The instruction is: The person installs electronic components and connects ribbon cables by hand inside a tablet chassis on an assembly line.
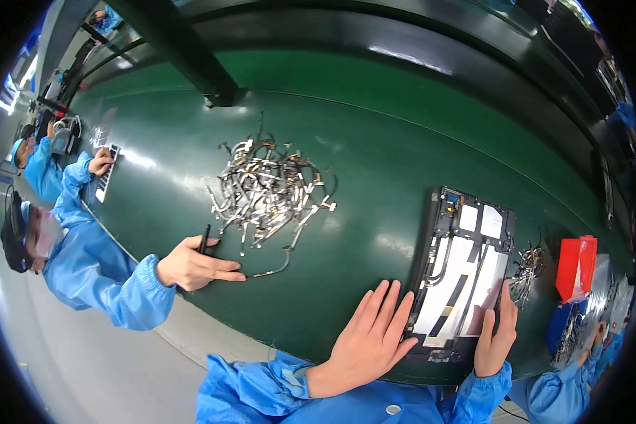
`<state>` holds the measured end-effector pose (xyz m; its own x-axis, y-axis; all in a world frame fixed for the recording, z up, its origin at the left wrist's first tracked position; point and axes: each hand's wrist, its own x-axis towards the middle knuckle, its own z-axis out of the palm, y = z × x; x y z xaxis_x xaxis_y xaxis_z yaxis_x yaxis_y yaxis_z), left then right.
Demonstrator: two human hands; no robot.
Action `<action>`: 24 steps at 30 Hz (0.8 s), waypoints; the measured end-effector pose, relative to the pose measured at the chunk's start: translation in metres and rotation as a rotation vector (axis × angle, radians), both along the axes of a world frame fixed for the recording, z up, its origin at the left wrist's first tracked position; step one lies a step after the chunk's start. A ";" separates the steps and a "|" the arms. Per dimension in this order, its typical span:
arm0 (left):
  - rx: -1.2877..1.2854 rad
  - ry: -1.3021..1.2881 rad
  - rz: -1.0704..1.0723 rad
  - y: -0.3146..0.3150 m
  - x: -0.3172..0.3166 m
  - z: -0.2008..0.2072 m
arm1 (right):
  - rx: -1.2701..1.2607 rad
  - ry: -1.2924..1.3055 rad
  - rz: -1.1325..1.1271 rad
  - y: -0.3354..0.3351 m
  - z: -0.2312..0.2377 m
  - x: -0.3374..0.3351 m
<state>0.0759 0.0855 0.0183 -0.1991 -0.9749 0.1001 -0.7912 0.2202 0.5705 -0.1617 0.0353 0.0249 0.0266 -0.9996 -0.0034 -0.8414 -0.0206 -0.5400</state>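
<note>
An opened tablet (457, 283) lies on the green table in front of me, its inside facing up with white battery panels, black ribbon cables and a dark frame. Its thick left side may be more tablets stacked beneath; I cannot tell. My left hand (367, 338) is open, fingers stretched out together, its fingertips against the tablet's left edge near the lower corner. At the lower right edge is my right hand (497, 333), also open, fingers extended along the side and thumb apart, over the tablet's border.
A tangled heap of small flex cables (268, 187) lies left of centre. A co-worker's hand (198, 265) with a black pen-like tool touches one cable. Right of the tablet are a smaller cable pile (526, 272), a red bin (576, 268) and a blue bin (564, 326). A green post (184, 53) stands behind.
</note>
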 end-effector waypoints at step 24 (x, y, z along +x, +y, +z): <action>-0.245 -0.173 0.502 0.016 0.127 -0.017 | 0.135 -1.324 -0.059 -0.198 -0.010 0.042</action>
<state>0.2024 0.1011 0.0015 0.2480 -0.9065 0.3417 -0.9099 -0.0969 0.4033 -0.1195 -0.1623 0.0154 0.0437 -0.9933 -0.1073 0.3189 0.1156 -0.9407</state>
